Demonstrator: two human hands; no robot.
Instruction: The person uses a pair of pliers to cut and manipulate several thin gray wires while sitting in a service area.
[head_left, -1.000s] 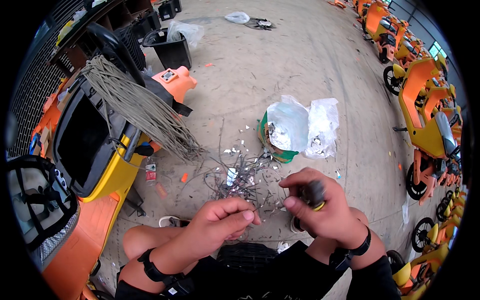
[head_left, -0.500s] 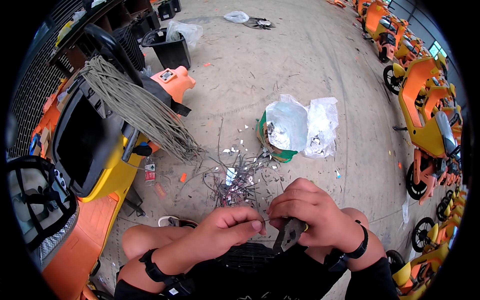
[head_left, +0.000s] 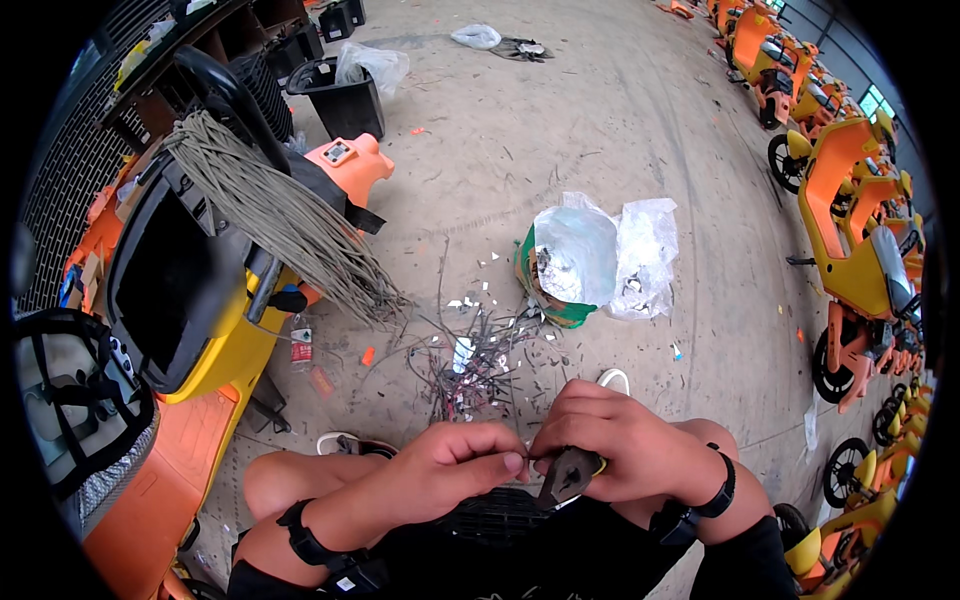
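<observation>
My right hand (head_left: 625,445) grips a pair of pliers (head_left: 567,474) with dark jaws and a yellow handle, held low over my lap. My left hand (head_left: 450,468) pinches a thin wire end right against the plier jaws; the wire itself is too small to make out. Both hands meet just above my knees. On the concrete floor in front of me lies a pile of cut wire pieces (head_left: 470,360) with small white scraps scattered around it.
A thick bundle of grey wires (head_left: 280,220) hangs over an orange and yellow vehicle (head_left: 170,300) at my left. A plastic-lined bag in a green container (head_left: 585,265) stands ahead. A black bin (head_left: 340,95) sits far back. Orange scooters (head_left: 850,230) line the right.
My right hand has come down from chest height and turned the pliers jaws-down toward my left hand. My left hand has moved slightly right, closing the gap to the pliers.
</observation>
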